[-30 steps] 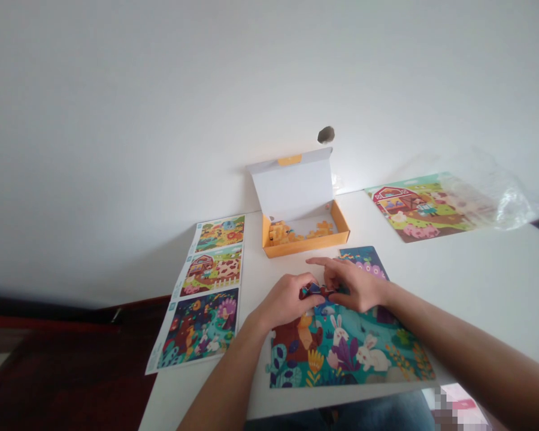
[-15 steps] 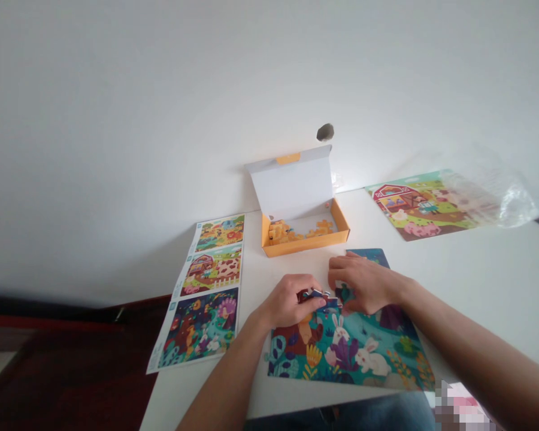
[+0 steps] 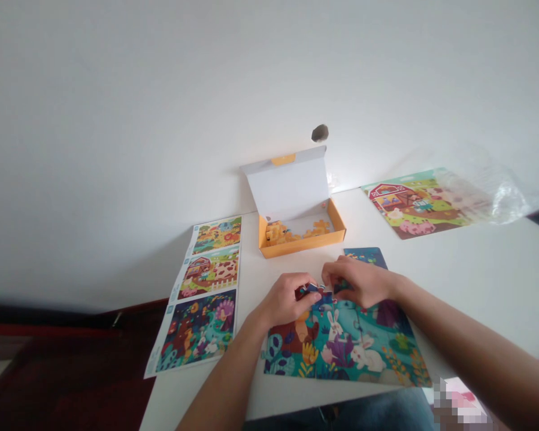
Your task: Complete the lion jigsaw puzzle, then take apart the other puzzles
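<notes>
A partly assembled jigsaw puzzle (image 3: pixel 332 353) with rabbits, flowers and a dark blue upper corner lies on the white table in front of me. My left hand (image 3: pixel 290 302) pinches a dark puzzle piece (image 3: pixel 312 288) between thumb and fingers at the puzzle's upper left edge; the fingers cover part of it. My right hand (image 3: pixel 363 282) rests over the upper middle of the puzzle. Its fingers are bent, with fingertips and thumb gripping at the assembled pieces beside the left hand's piece. What lies beneath the palm is hidden.
Behind the puzzle, an orange box (image 3: pixel 303 244) stands with its lid up, loose pieces inside. A reference sheet (image 3: pixel 161 335) with three pictures lies at the left. On the right are a farm picture (image 3: pixel 413 209) and a clear plastic bag (image 3: pixel 505 197). A wall rises behind the table.
The left hand's piece sits slightly lower and flatter against the puzzle edge. My right hand's fingertips have shifted a little closer to it. The whole view has moved slightly.
</notes>
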`<state>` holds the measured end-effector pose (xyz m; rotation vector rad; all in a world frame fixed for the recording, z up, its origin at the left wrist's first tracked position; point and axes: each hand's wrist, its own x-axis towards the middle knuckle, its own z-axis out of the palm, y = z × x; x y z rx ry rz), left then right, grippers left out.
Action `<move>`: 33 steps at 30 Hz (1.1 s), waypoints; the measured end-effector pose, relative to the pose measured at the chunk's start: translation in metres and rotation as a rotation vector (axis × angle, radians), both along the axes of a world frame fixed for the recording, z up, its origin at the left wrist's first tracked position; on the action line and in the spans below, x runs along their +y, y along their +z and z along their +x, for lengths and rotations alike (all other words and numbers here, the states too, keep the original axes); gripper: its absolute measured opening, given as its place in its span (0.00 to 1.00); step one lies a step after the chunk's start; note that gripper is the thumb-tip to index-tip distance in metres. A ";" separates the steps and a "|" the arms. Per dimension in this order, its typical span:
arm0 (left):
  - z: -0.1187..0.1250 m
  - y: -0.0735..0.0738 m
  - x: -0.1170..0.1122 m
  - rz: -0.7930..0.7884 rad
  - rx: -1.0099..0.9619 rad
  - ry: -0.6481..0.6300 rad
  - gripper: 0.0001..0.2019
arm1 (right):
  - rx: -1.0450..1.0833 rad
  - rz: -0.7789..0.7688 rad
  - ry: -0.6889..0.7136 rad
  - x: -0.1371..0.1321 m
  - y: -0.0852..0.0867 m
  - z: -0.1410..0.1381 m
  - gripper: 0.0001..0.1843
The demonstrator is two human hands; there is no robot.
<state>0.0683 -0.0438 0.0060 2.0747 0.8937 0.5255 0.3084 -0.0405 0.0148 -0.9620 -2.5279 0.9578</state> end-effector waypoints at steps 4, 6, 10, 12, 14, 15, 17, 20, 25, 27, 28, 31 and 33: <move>-0.001 0.002 0.001 0.026 0.026 -0.027 0.07 | 0.091 -0.055 -0.019 0.001 -0.001 0.001 0.18; -0.001 0.002 0.001 0.037 0.031 -0.039 0.07 | 0.133 -0.070 -0.018 0.000 -0.001 0.000 0.19; -0.002 -0.001 0.000 0.053 0.023 -0.074 0.09 | 0.167 -0.077 -0.003 -0.001 -0.003 -0.002 0.23; -0.003 -0.003 0.000 0.065 0.014 -0.099 0.09 | 0.163 -0.070 0.007 -0.002 -0.004 -0.003 0.24; -0.003 -0.004 -0.001 0.075 0.002 -0.121 0.09 | 0.149 -0.048 0.007 -0.002 -0.005 -0.004 0.24; -0.003 -0.004 -0.001 0.078 -0.005 -0.126 0.09 | 0.138 -0.034 0.005 -0.002 -0.005 -0.004 0.24; -0.003 -0.003 -0.001 0.084 -0.025 -0.116 0.09 | 0.117 -0.009 0.003 -0.002 -0.005 -0.005 0.24; -0.004 -0.001 -0.001 0.102 -0.080 -0.075 0.08 | 0.096 0.020 -0.001 -0.003 -0.004 -0.006 0.23; -0.007 0.001 0.001 0.122 -0.165 0.032 0.07 | 0.087 0.032 -0.009 -0.003 -0.003 -0.006 0.21; -0.008 0.000 0.002 0.109 -0.176 0.106 0.08 | 0.119 0.019 -0.014 -0.002 -0.004 -0.005 0.21; -0.008 -0.001 0.002 0.086 -0.184 0.153 0.09 | 0.139 0.013 -0.024 -0.001 -0.004 -0.005 0.21; -0.008 -0.005 0.002 -0.079 -0.264 0.283 0.11 | 0.178 0.004 -0.123 0.000 -0.006 -0.007 0.18; -0.006 -0.008 0.002 -0.207 -0.341 0.343 0.12 | 0.186 0.002 -0.222 0.001 -0.009 -0.010 0.16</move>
